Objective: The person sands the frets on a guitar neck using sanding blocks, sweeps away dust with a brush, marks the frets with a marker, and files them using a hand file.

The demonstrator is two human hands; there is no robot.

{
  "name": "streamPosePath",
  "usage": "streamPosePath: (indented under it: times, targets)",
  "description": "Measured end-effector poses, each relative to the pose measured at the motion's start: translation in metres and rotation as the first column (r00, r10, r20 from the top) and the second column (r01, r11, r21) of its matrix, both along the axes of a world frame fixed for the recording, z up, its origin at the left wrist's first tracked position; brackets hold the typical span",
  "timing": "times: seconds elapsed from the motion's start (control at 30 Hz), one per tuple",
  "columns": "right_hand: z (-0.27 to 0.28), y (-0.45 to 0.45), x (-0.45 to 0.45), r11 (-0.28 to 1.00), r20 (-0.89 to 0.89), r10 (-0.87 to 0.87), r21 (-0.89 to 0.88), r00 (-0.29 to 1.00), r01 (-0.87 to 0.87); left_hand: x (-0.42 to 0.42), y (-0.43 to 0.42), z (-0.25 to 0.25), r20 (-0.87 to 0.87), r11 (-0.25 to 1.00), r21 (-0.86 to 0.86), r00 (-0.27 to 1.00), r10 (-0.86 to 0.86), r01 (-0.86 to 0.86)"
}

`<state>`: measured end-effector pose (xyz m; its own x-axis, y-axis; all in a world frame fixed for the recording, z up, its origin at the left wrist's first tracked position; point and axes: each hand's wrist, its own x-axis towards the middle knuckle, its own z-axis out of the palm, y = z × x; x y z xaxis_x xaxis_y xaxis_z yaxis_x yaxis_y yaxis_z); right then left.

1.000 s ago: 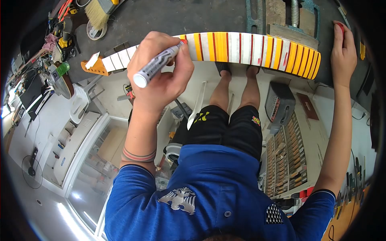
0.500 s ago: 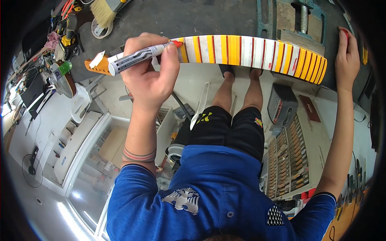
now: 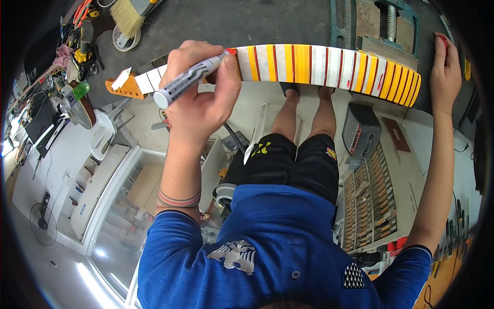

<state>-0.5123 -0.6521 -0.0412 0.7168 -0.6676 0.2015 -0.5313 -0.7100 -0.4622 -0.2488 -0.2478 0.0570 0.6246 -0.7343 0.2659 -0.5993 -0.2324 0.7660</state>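
My left hand (image 3: 203, 100) is closed round a white marker (image 3: 186, 81) with dark print. The marker's red tip touches, or nearly touches, the upper edge of a guitar neck (image 3: 318, 67). Yellow and white strips cover the neck crosswise, with dark red lines between many of them. At its left end is a wooden headstock (image 3: 135, 91) with a white piece on it. Part of the neck is hidden behind my left hand. Over to the right, my right hand (image 3: 445, 80) rests by the dark bench, its fingers closed on a small red cap (image 3: 441, 39).
A green metal vise (image 3: 371, 26) with wooden jaws stands on the dark bench (image 3: 247, 20) behind the neck. A brush (image 3: 128, 18) and a roll of tape (image 3: 126, 40) lie at the upper left. Below right are a black amplifier (image 3: 361, 131) and a rack of tools (image 3: 370, 198).
My left hand and the marker have moved a little to the right along the neck. More of the neck near the headstock now shows. My right hand has barely moved.
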Motion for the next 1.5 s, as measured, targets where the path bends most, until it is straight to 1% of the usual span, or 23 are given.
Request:
streamPosePath:
  times: [0.07,0.17,0.2,0.33,0.37,0.43,0.47,0.57,0.6,0.7,0.8,0.9,1.0,1.1,1.13,1.17,1.23,1.27,1.3,1.37,1.5]
  targets:
    - [0.0,0.0,0.001,1.0,-0.006,-0.009,0.006,1.0,0.009,-0.005,0.004,0.005,0.014,0.999,0.048,1.0,-0.003,0.002]
    - [-0.002,-0.002,0.0,1.0,0.003,0.0,0.01,1.0,0.0,-0.011,0.02,0.004,0.038,0.991,0.04,0.991,-0.13,0.128]
    - [-0.002,-0.002,0.0,1.0,-0.004,-0.005,0.003,1.0,0.005,-0.017,0.023,0.016,-0.04,0.977,0.152,0.989,-0.143,0.147]
    - [-0.003,-0.003,-0.002,1.0,-0.022,-0.013,-0.007,1.0,0.013,-0.01,0.032,0.011,-0.17,0.996,-0.043,0.982,-0.079,0.073]
    - [-0.004,-0.004,-0.002,1.0,-0.022,-0.012,-0.004,1.0,0.012,-0.005,0.033,0.006,-0.175,0.996,-0.091,0.984,-0.017,0.001]
    - [-0.004,-0.003,-0.001,1.0,-0.029,-0.024,-0.011,0.999,0.024,0.006,0.034,0.006,-0.216,0.997,0.004,0.973,0.079,-0.081]
    - [-0.004,-0.003,0.0,0.999,-0.033,-0.032,-0.017,0.999,0.031,0.013,0.033,0.002,-0.151,0.997,-0.002,0.986,0.075,-0.076]
    - [-0.002,-0.003,0.001,0.999,-0.044,-0.034,-0.031,0.998,0.032,0.014,0.026,0.004,-0.236,0.991,0.012,0.963,0.133,-0.134]
    - [-0.003,-0.004,-0.001,0.999,-0.039,-0.03,-0.02,0.999,0.029,0.015,0.026,0.001,-0.208,0.994,-0.003,0.972,0.109,-0.112]
    - [-0.005,-0.006,-0.002,1.0,-0.031,-0.024,0.0,0.999,0.024,0.015,0.024,0.004,-0.17,0.992,0.05,0.978,0.122,-0.115]
    - [-0.004,-0.005,-0.002,1.0,-0.039,-0.026,0.0,0.999,0.026,0.017,0.025,-0.004,-0.089,0.996,0.01,0.992,0.09,-0.09]
    - [-0.004,-0.007,-0.003,0.999,-0.045,-0.027,0.021,0.999,0.028,0.015,0.017,0.0,-0.052,0.998,-0.026,0.997,0.058,-0.06]
    - [-0.005,-0.008,-0.003,0.999,-0.049,-0.03,0.025,0.998,0.031,0.008,0.025,0.004,0.043,0.999,0.044,0.999,-0.005,0.003]
    - [-0.006,-0.009,-0.004,0.999,-0.055,-0.022,0.022,0.998,0.023,-0.002,0.038,0.009,0.01,0.993,0.076,0.996,-0.086,0.085]
    - [-0.006,-0.009,-0.004,1.0,-0.054,-0.019,0.025,0.998,0.02,-0.005,0.042,0.019,-0.003,0.976,0.177,0.992,-0.13,0.128]
    - [-0.005,-0.008,-0.002,1.0,-0.052,-0.015,0.026,0.999,0.016,-0.003,0.044,0.018,-0.048,0.988,0.111,0.993,-0.103,0.108]
    - [0.0,-0.002,0.001,0.999,-0.087,-0.001,-0.041,0.996,-0.003,0.002,0.05,0.012,-0.145,0.998,-0.018,0.988,-0.059,0.057]
    - [0.002,0.001,0.003,0.997,-0.105,0.006,-0.074,0.994,-0.014,0.006,0.052,0.011,-0.16,1.0,-0.028,0.987,-0.012,0.008]
    - [0.002,0.0,0.002,0.998,-0.103,0.005,-0.059,0.995,-0.012,0.012,0.052,0.004,-0.131,0.998,-0.055,0.991,0.032,-0.04]
    - [0.0,-0.003,0.001,1.0,-0.096,0.004,-0.029,0.995,-0.007,0.023,0.051,0.003,-0.167,0.994,-0.002,0.98,0.104,-0.106]
    - [0.0,-0.006,-0.001,0.999,-0.147,-0.03,-0.039,0.989,0.025,0.028,0.048,0.003,-0.179,0.988,0.025,0.972,0.152,-0.15]
